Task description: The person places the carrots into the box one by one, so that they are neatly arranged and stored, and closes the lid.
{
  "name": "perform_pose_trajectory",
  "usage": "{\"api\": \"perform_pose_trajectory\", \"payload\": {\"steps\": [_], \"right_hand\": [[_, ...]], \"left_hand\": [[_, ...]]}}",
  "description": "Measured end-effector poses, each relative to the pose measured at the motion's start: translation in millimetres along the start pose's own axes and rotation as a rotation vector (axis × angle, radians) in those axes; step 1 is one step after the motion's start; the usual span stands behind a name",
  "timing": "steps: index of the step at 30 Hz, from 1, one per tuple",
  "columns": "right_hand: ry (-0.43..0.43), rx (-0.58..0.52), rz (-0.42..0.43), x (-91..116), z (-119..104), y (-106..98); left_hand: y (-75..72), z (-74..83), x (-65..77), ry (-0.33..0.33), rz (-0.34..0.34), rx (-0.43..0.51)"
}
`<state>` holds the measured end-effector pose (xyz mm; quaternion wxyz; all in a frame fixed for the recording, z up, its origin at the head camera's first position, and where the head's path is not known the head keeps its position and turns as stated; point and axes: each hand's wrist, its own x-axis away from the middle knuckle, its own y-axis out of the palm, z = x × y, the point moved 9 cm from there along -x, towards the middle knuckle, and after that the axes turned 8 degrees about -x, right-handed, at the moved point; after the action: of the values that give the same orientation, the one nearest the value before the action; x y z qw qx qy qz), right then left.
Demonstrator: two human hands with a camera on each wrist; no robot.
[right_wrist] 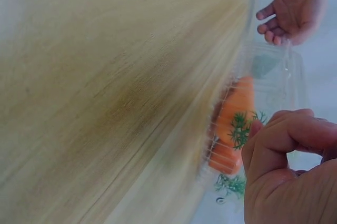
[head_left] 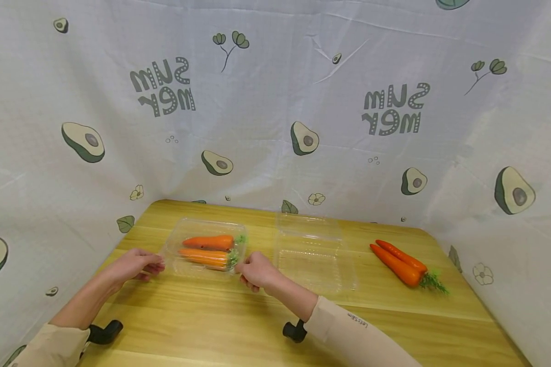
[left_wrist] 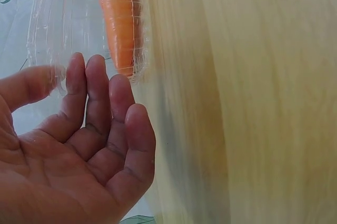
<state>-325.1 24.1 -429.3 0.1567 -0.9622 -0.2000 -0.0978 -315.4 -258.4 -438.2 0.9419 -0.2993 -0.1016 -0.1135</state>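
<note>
Two orange carrots point(head_left: 208, 242) with green tops lie side by side in a clear plastic clamshell box point(head_left: 176, 267) at the left of the table. My left hand point(head_left: 142, 264) is at the box's near left corner. In the left wrist view, its thumb and index fingertip point(left_wrist: 76, 63) pinch the clear plastic edge, while the other fingers are loosely bent. At the near right corner, beside the green tops, my right hand point(head_left: 259, 271) pinches the plastic with curled fingers. Its fingertips are partly hidden behind the knuckles in the right wrist view.
An open clear clamshell box point(head_left: 309, 260) stands right of the first one, its lid tilted back. Two more carrots point(head_left: 399, 262) with green tops lie farther right on the wooden table point(head_left: 188, 321). A patterned curtain point(head_left: 266, 102) hangs behind the table and along both sides.
</note>
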Motion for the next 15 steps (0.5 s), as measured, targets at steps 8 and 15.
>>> {"api": "perform_pose_trajectory", "payload": {"steps": [8, 15], "right_hand": [[0.007, -0.037, 0.000, -0.7, 3.1, 0.2], [0.007, -0.062, -0.008, -0.8, 3.1, 1.6]], "left_hand": [[-0.1, -0.2, 0.0, -0.009, -0.005, -0.013], [-1.2, -2.2, -1.4, -0.013, -0.005, -0.008]]}}
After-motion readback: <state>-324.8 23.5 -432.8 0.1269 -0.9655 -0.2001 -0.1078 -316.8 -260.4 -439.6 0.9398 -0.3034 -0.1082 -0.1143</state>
